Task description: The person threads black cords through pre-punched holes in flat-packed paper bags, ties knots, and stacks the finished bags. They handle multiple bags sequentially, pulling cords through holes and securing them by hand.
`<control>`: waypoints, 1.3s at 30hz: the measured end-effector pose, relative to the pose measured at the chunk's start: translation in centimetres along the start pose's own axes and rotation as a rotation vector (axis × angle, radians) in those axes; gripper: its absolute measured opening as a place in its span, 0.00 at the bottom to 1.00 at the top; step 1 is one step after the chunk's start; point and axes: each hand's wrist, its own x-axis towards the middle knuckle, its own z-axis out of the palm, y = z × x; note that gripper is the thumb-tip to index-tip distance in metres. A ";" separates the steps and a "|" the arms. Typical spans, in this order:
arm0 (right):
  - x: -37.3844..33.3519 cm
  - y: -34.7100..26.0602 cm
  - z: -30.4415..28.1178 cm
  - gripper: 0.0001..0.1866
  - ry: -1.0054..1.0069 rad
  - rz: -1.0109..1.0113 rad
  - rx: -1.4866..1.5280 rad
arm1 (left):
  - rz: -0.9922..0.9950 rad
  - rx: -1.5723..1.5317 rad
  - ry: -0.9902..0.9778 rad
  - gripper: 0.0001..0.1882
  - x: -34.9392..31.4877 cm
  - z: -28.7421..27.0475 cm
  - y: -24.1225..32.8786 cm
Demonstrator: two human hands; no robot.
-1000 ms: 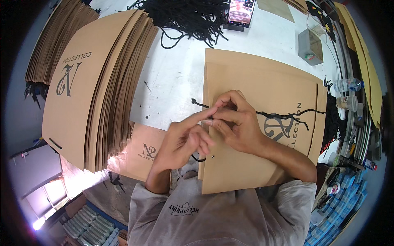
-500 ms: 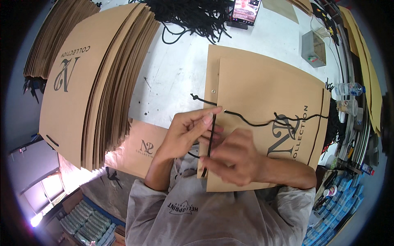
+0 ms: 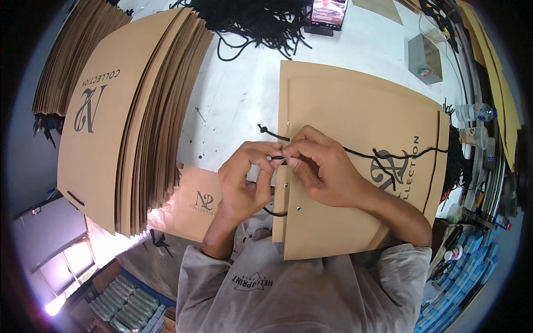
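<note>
A flat brown paper bag (image 3: 344,100) lies in front of me, its opening edge on the left and small metal eyelets along it. Black cord (image 3: 361,154) runs across the bag's printed face to the right, and a knotted end (image 3: 266,130) sticks out past the opening edge. Over that edge my left hand (image 3: 244,180) and my right hand (image 3: 330,172) meet fingertip to fingertip. Both pinch a short piece of black cord, partly hidden by the fingers. Below my left hand, a cord loop (image 3: 275,212) hangs by the lower eyelets.
Tall stacks of brown bags (image 3: 127,111) stand at the left. A heap of black cords (image 3: 250,22) lies at the back beside a propped phone (image 3: 327,14). At the right are a grey box (image 3: 425,58) and a plastic bottle (image 3: 474,112). Another bag (image 3: 191,202) lies left of my forearm.
My right hand has moved up along the bag's edge to my left fingertips. The straight cord length that stretched down between the hands is now gathered at the fingers, and the lower eyelets show.
</note>
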 end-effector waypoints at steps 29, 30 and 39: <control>-0.4 1.5 -0.4 0.05 0.165 0.011 0.226 | -0.358 -0.317 -0.084 0.06 1.0 0.4 1.7; -0.5 1.3 -0.6 0.05 0.146 -0.012 0.044 | -0.368 -0.341 -0.096 0.06 0.8 -0.1 2.2; 0.4 2.2 0.1 0.10 0.213 -0.387 -0.508 | -0.152 -0.577 -0.066 0.05 -1.7 -1.9 3.5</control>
